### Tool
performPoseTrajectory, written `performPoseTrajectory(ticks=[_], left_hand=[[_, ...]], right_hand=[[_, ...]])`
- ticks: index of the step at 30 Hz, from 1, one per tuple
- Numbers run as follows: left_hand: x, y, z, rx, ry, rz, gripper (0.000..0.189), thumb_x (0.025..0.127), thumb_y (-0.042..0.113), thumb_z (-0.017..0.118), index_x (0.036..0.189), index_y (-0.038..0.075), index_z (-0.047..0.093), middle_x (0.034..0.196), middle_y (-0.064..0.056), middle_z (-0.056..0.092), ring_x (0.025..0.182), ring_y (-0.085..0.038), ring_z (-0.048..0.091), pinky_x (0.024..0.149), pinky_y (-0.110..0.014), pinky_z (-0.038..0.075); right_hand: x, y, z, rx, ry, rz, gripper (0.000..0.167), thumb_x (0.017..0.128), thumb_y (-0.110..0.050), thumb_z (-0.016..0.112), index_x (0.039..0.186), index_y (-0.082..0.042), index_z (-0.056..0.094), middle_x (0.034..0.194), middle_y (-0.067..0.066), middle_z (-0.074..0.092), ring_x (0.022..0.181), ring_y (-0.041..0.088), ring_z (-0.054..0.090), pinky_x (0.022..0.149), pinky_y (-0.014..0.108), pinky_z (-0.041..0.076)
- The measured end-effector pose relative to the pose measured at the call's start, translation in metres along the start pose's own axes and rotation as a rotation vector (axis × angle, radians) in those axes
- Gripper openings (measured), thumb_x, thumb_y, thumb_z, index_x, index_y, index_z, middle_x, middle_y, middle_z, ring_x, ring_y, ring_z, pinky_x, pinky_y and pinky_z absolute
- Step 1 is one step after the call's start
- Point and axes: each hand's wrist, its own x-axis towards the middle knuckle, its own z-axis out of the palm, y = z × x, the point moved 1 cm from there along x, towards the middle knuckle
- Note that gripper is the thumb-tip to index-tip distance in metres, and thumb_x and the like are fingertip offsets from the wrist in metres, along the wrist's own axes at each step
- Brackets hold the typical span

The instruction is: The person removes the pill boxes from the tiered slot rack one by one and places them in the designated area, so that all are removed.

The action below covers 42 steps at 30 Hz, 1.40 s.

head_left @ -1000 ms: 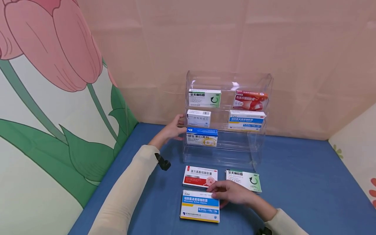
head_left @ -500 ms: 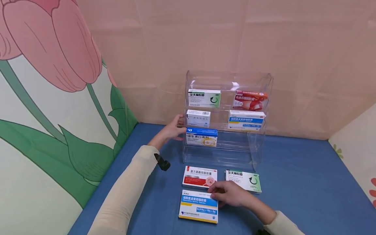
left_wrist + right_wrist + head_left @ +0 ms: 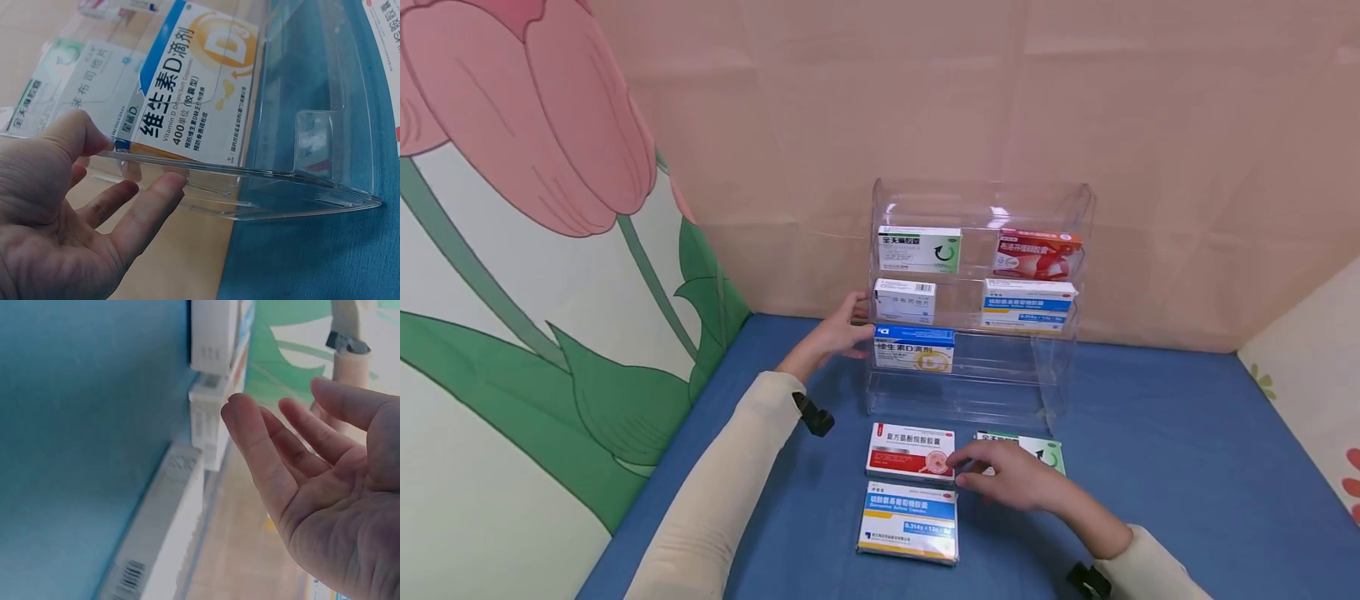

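My left hand (image 3: 842,332) grips the left side of a clear acrylic display rack (image 3: 985,404). In the left wrist view, the thumb lies over the side panel's edge and the fingers are on its outer face, beside a vitamin D box (image 3: 206,81). My right hand (image 3: 1018,482) hovers with loosely bent fingers over the table, holding nothing. Its fingertips are at the right end of a red-and-white medicine box (image 3: 898,460). Just in front lies a blue, white and yellow medicine box (image 3: 907,533). A green-and-white medicine box (image 3: 1051,454) is partly hidden behind the right hand.
On the rack's upper tiers stand a green-and-white box (image 3: 919,250), a red box (image 3: 1037,255), a small white box (image 3: 905,302) and a blue-and-white box (image 3: 1028,307). A blue cloth (image 3: 1165,467) covers the table, with a beige backdrop (image 3: 1150,167) behind.
My right hand has come off the right edge of the blue, white and yellow box and moved up and right. That box sits slightly further left than at first. The left hand stays put.
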Motion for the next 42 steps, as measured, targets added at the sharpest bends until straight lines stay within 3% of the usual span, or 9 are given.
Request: performPoseTrajectory(ticks=[5, 12, 22, 33, 42], left_hand=[[0.0, -0.001, -0.001, 0.002, 0.008, -0.003, 0.071, 0.098, 0.015, 0.063, 0.155, 0.026, 0.022, 0.154, -0.016, 0.033, 0.134, -0.04, 0.045, 0.092, -0.056, 0.056], [-0.002, 0.0, 0.002, -0.024, -0.005, -0.01, 0.071, 0.098, 0.013, 0.062, 0.156, 0.024, 0.021, 0.154, -0.018, 0.032, 0.133, -0.043, 0.046, 0.095, -0.06, 0.053], [0.0, -0.001, 0.001, -0.038, -0.004, -0.019, 0.07, 0.098, 0.013, 0.061, 0.155, 0.024, 0.021, 0.153, -0.018, 0.032, 0.131, -0.048, 0.048, 0.096, -0.062, 0.051], [0.0, -0.002, 0.002, -0.03, -0.004, -0.017, 0.068, 0.1, 0.014, 0.06, 0.155, 0.026, 0.022, 0.152, -0.017, 0.034, 0.126, -0.044, 0.052, 0.093, -0.059, 0.055], [0.0, -0.001, 0.001, -0.025, -0.001, -0.012, 0.07, 0.099, 0.015, 0.061, 0.156, 0.026, 0.022, 0.152, -0.017, 0.035, 0.124, -0.045, 0.052, 0.091, -0.057, 0.056]], right_hand=[[0.005, -0.006, -0.016, -0.091, 0.007, -0.05, 0.036, 0.098, -0.023, 0.067, 0.128, -0.004, 0.066, 0.125, 0.014, 0.067, 0.096, 0.019, 0.068, 0.069, 0.027, 0.058], [0.014, -0.014, -0.044, -0.231, 0.062, -0.124, 0.036, 0.097, -0.024, 0.068, 0.13, -0.008, 0.066, 0.128, 0.012, 0.067, 0.105, 0.019, 0.068, 0.088, 0.038, 0.059], [0.029, -0.027, -0.078, -0.241, 0.224, -0.155, 0.045, 0.093, -0.017, 0.073, 0.136, -0.008, 0.061, 0.132, 0.013, 0.065, 0.11, 0.026, 0.068, 0.089, 0.04, 0.06], [0.047, -0.031, -0.095, -0.247, 0.353, -0.157, 0.053, 0.091, -0.011, 0.075, 0.141, -0.005, 0.057, 0.138, 0.017, 0.06, 0.117, 0.036, 0.065, 0.094, 0.051, 0.057], [0.063, -0.034, -0.1, -0.249, 0.371, -0.106, 0.055, 0.092, -0.01, 0.074, 0.143, -0.006, 0.055, 0.141, 0.017, 0.058, 0.123, 0.039, 0.061, 0.096, 0.052, 0.055]])
